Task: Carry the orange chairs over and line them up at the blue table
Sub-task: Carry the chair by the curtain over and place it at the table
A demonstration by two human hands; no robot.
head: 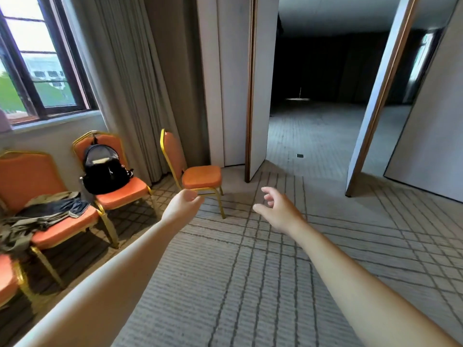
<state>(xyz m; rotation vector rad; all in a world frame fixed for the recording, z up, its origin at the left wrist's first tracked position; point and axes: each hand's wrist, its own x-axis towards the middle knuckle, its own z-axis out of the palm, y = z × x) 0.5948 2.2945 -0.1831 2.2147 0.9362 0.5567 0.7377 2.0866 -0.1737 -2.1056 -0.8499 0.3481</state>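
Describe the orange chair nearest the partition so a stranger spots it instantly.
From the window on the left, follow the grey curtain right to the white folding partition. An orange chair stands there alone. Unlike its neighbours, which hold a black backpack and clothes, its seat is bare and it faces right.

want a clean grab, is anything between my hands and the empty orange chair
Nothing visible. The left hand and right hand reach over bare carpet toward the empty orange chair. The backpack sits on another chair, off to the left.
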